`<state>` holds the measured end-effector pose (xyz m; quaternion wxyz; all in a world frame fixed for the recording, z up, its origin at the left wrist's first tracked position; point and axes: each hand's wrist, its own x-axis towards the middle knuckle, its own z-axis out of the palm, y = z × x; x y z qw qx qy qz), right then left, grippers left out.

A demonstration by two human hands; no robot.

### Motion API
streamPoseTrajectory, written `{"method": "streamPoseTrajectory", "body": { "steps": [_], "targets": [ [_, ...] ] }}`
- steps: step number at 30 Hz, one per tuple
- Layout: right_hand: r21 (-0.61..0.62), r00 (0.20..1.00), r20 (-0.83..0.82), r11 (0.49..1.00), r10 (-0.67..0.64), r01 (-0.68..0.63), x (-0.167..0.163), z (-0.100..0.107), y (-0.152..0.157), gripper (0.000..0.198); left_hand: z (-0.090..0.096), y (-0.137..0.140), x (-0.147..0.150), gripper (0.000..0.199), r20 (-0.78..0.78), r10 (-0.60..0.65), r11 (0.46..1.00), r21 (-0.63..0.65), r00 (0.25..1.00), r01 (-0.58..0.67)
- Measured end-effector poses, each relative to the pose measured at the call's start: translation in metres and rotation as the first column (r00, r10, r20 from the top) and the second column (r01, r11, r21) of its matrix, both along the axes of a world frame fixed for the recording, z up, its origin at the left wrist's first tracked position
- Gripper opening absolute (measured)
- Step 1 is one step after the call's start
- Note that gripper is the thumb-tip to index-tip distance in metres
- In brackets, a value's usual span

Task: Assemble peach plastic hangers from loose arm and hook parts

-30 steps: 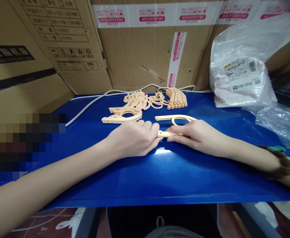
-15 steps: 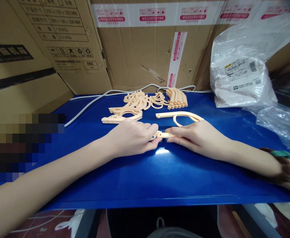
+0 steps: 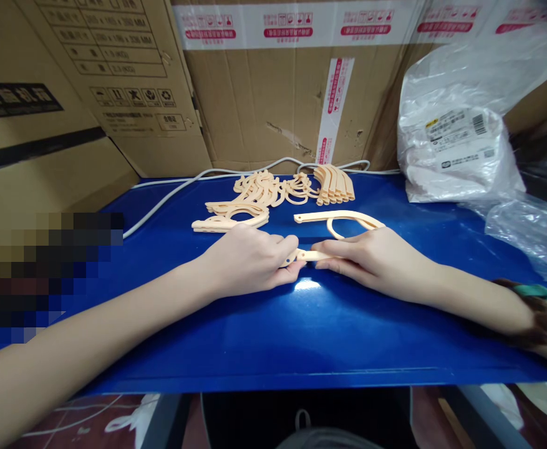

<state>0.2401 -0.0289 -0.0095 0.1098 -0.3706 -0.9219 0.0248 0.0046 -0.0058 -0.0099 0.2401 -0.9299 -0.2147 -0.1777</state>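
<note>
Fingers and thumb of my left hand (image 3: 249,259) pinch a beige plastic hanger piece (image 3: 290,257) with a small hole in it; most of it is hidden by the hand. My right hand (image 3: 376,259) grips a beige hanger arm (image 3: 309,255), whose holed end meets the left piece between the hands. Just beyond my right hand is another long curved hanger arm (image 3: 334,215) with a ring-shaped part (image 3: 330,227) below it, partly covered by the hand. Folded beige hangers (image 3: 231,218) lie stacked just behind my left hand.
Behind the hands on the blue table (image 3: 273,349) lie a pile of curved hanger parts (image 3: 261,187), several hooks (image 3: 299,187) and a row of hanger arms (image 3: 335,186). A white cable (image 3: 174,193) runs past them. Cardboard boxes (image 3: 273,93) stand behind; a plastic bag (image 3: 460,149) sits right.
Both hands keep nearly the same place and grip. The whole view has shifted very slightly.
</note>
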Motion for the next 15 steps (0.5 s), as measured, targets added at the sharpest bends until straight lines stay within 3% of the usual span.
{"method": "streamPoseTrajectory", "body": {
  "steps": [15],
  "targets": [
    [0.003,0.999,-0.011,1.000,0.030,-0.030,0.0020,-0.0001,0.0002,0.032,0.0014,0.0008,0.0002,0.027,-0.002,-0.062,0.994,-0.095,0.998,0.061]
  ]
}}
